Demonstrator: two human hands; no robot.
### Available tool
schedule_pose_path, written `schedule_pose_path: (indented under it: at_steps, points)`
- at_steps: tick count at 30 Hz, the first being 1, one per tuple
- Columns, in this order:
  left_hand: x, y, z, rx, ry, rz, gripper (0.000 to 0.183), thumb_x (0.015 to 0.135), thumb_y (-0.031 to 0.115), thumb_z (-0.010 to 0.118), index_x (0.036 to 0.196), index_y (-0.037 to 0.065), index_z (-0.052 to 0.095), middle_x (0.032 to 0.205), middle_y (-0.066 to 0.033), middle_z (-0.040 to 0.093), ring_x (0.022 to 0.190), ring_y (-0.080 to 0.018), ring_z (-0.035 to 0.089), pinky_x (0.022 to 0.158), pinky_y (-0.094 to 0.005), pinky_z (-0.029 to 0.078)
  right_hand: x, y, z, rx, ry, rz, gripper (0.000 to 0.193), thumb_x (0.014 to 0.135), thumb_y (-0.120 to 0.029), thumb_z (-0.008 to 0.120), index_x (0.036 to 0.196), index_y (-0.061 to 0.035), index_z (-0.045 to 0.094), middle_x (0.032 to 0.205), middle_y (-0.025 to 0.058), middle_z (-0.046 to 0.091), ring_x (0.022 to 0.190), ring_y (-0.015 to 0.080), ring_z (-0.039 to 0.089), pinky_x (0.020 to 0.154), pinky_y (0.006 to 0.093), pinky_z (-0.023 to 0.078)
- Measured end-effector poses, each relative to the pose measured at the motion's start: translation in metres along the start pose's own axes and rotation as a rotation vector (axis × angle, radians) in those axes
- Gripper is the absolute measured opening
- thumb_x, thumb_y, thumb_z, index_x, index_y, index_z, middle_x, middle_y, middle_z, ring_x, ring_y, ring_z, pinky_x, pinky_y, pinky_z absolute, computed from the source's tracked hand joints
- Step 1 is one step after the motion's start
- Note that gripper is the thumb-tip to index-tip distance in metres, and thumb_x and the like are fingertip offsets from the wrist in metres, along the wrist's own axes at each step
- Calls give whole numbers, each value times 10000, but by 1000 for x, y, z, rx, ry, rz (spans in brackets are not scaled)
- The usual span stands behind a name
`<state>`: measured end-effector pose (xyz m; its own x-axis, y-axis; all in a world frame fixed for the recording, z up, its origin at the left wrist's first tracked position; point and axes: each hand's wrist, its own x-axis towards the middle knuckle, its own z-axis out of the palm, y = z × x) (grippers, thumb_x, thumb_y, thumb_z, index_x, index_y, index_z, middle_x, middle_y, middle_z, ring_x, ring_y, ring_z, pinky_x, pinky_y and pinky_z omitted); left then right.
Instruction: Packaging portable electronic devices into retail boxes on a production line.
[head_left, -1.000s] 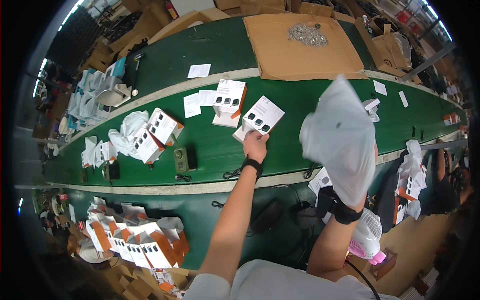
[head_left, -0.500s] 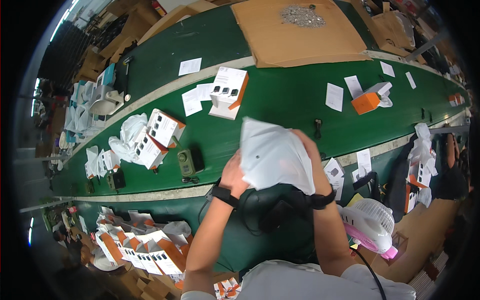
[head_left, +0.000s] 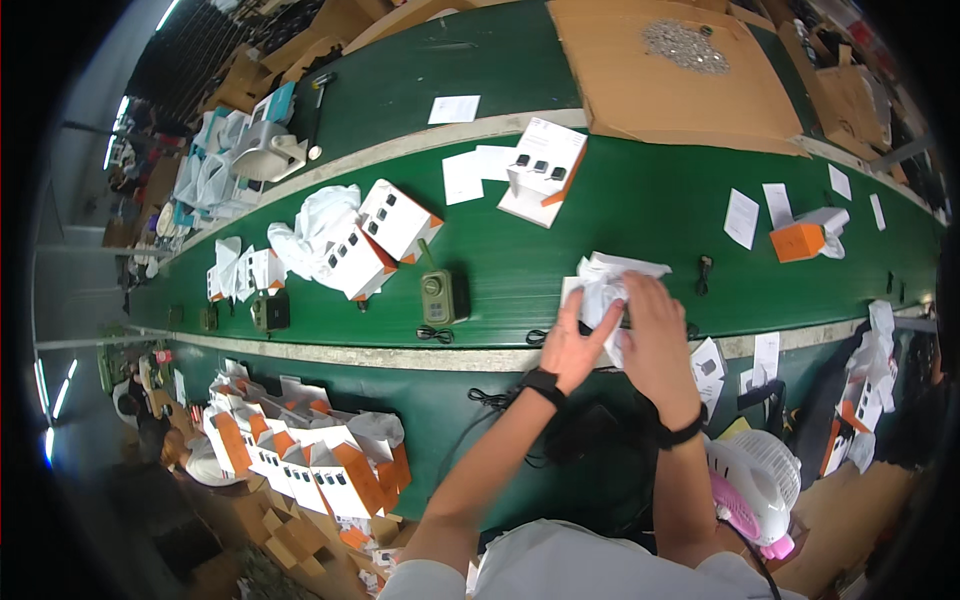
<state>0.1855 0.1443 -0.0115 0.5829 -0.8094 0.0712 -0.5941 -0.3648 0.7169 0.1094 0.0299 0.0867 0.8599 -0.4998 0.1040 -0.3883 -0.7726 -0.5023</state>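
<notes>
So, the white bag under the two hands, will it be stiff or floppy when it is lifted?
Probably floppy: the white bag lies crumpled and creased on the green belt, with no fixed shape. It likely weighs little, since it looks thin. The left hand and right hand both press on it, so it may spring up or slide if released.

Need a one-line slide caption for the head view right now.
Left hand and right hand press a crumpled white bag onto the green conveyor belt, near a small green device.
</notes>
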Motion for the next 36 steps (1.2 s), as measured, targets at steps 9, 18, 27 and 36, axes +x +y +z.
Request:
schedule_pose_path:
  at_steps: [9,18,27,36]
  points:
    - [91,70,40,-130,-45,225,479,792,144,568,1263,69,521,1373,-215,361,1306,-416,300,1020,-461,371,-10,-56,-49,680,473,114,207,893,-48,539,1065,63,571,1030,154,635,960,210,614,896,322,457]
    - [22,-108,-256,-318,905,-407,152,896,134,600,935,-2,656,813,-28,640,693,-85,579,588,-232,456,50,-152,109,546,142,299,725,711,-333,784,1282,-52,435,1121,174,537,895,266,584,763,375,495]
    - [51,-359,-357,595,777,-745,333,766,201,702,1034,7,661,865,-187,687,868,-286,666,749,-383,503,39,-144,179,436,-135,268,825,709,-189,738,1397,-144,285,1127,227,561,930,408,604,768,472,510]
    - [74,-291,-344,254,651,-329,103,771,25,643,837,-54,630,742,-118,621,644,-236,610,612,-337,472,-34,-55,79,1586,232,586,619,697,-62,736,1248,-15,458,1134,88,584,1043,201,573,905,338,465]
